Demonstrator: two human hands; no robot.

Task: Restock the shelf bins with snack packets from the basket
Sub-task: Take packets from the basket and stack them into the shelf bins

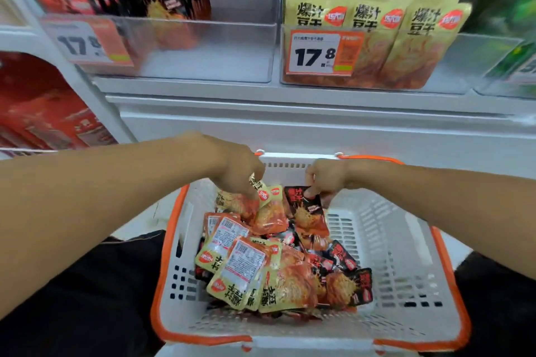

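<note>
Low in the frame, a white perforated plastic basket with an orange rim (406,255) sat before the person, and a loose heap of small snack packets (278,264) still covered most of its floor, yellow ones and black ones mixed together.

Both hands were down at the far end of the basket, in the middle of the frame. The left hand (235,166) had its fingers curled around the top of a small yellow foil packet with an orange lower half (268,209), which still rested against the heap. The right hand (326,177) pinched the upper corner of a small black packet printed with red lettering (307,211), thumb against fingers, that packet also touching the pile.

Across the top of the frame ran the white shelf. At upper left, a clear plastic bin (232,49) held black packets only at its left side, blurred, and the rest of it looked unfilled. At upper right, a second clear bin (441,66) carried upright rows of yellow packets behind an orange and white price tag reading 17.8 (322,52), and looked close to full.

Judging by that, the restocking seemed partly done: the yellow bin needed little, the black bin had much room left, and many packets remained in the basket. The step in hand appeared to be picking up one packet of each kind.
</note>
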